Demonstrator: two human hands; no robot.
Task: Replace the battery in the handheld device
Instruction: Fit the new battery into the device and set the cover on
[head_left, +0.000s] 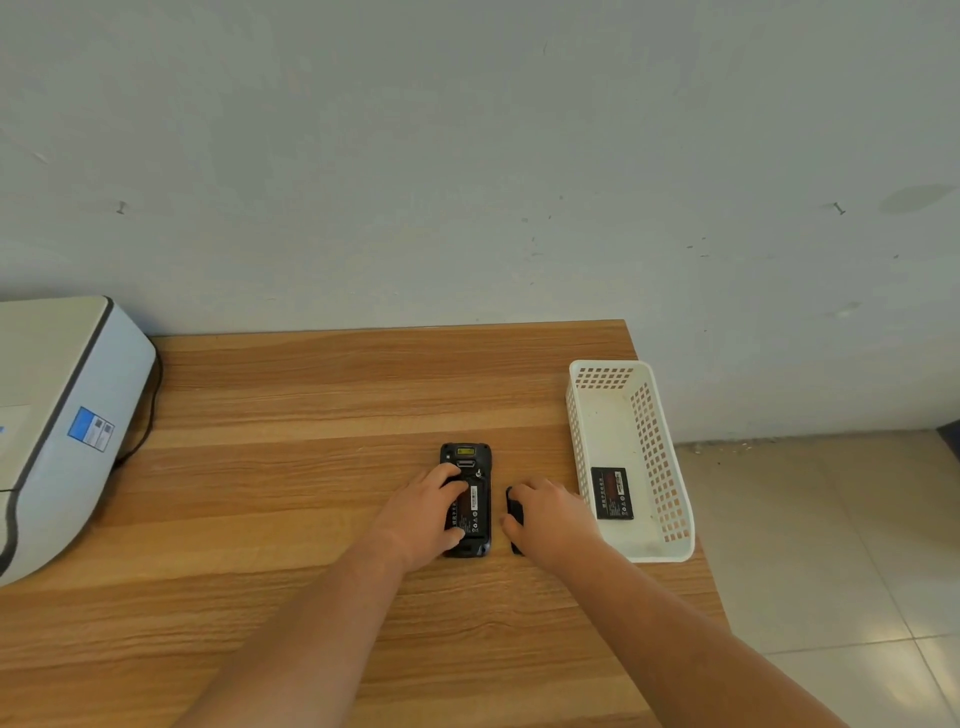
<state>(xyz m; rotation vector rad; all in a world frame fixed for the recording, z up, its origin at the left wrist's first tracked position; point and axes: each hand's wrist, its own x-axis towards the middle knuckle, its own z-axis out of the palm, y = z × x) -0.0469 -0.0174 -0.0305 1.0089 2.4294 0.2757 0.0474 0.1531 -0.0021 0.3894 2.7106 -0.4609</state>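
Black battery cover (515, 519) lies under the right hand (553, 517), fingers curled on it; the left hand (423, 514) grips the handheld device (470, 499) mid-table, fitted battery (471, 512) exposed. Label print on it and the spare battery (612, 492) in the white basket (655, 457) is unreadable.

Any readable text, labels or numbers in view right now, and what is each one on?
No text here can be read.
Battery in device: white label strip and small symbols, too small.
Battery in basket: red band and pale print, blurred.
Printer: blue sticker, blurred.
Left hand and right hand cover nothing legible.
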